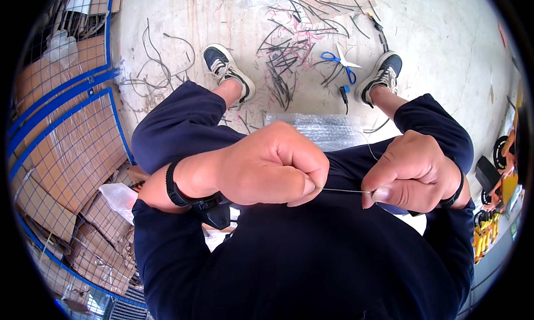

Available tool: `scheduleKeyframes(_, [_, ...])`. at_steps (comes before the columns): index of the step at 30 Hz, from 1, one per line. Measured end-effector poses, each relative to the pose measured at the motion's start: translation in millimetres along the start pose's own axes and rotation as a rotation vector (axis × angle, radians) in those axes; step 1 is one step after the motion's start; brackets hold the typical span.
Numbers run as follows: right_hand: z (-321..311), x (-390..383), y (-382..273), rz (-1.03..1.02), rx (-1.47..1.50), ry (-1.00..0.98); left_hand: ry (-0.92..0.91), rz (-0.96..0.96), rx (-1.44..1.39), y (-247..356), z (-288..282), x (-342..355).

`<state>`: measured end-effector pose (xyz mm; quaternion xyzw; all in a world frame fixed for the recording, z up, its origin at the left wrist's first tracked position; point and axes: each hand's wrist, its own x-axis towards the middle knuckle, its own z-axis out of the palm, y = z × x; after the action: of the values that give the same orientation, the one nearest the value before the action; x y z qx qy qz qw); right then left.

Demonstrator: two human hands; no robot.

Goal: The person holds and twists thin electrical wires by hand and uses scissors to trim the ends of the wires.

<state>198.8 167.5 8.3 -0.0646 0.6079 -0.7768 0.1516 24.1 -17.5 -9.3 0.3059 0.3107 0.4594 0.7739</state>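
A thin pale wire (346, 190) runs nearly straight between my two hands, above my lap. My left hand (272, 167) is closed in a fist, with thumb and forefinger pinching one end. Opposite it, my right hand (410, 172) pinches the wire between thumb and fingertips. A thin length of the same or a similar strand curves up from behind my right hand toward the floor. Whatever lies inside the curled fingers is hidden. Both wrists wear black bands.
Blue-handled scissors (340, 62) lie on the concrete floor between my shoes, beside black and pink wire scraps (283, 61). Bubble wrap (317, 132) is just beyond my lap. A blue mesh cage (72, 136) with cardboard stands left; yellow-handled tools (485, 236) are at the right.
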Motion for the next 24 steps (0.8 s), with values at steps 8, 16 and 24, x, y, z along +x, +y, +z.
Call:
scheduleKeyframes(8, [-3.5,-9.7,0.5,0.006,0.052,0.052,0.004,-0.002,-0.028,0.3,-0.2,-1.1])
scheduleKeyframes(16, [-3.6,-15.4,1.5,0.033,0.082,0.090,0.039,0.000,-0.074,-0.8,1.6,-1.5])
scheduleKeyframes(24, [-3.8,-23.3,-3.5,0.135,-0.094,0.280,0.122,0.024,-0.208,-9.4,-5.5,-5.4])
